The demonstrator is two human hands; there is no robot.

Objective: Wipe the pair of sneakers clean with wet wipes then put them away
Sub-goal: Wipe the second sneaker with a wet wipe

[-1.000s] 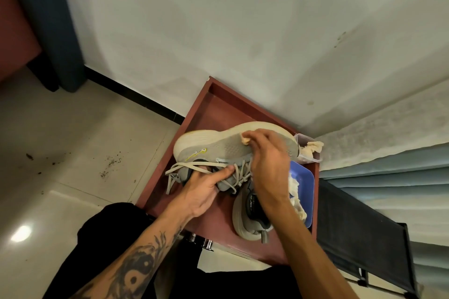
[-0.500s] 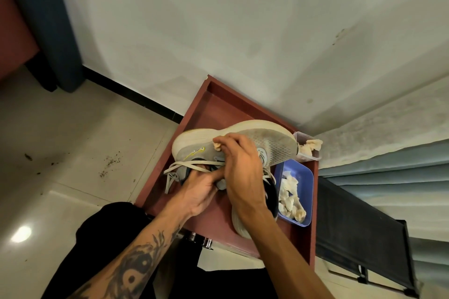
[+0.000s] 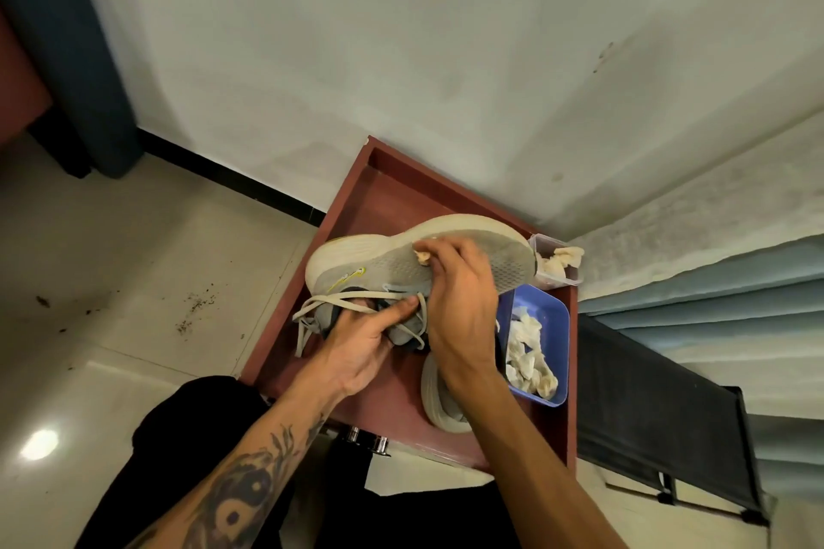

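We hold one sneaker (image 3: 383,267) on its side over the bench (image 3: 379,201), sole turned to the wall. Its long axis runs across us, heel to our left and toe to our right. Our left hand (image 3: 361,343) grips its collar, fingers curled among the laces on its near side. Our right hand (image 3: 463,308) pinches a wipe (image 3: 421,256) against the grey mesh at midfoot, just under the sole's edge. The toe lies right of the wipe, so we judge the next strokes run lengthwise, with the right hand nearer the toe. The other sneaker (image 3: 439,401) lies on the near side, partly under our right wrist. A blue tray (image 3: 555,316) of crumpled wipes sits by the toe, and a clear box (image 3: 546,245) stands just past it.
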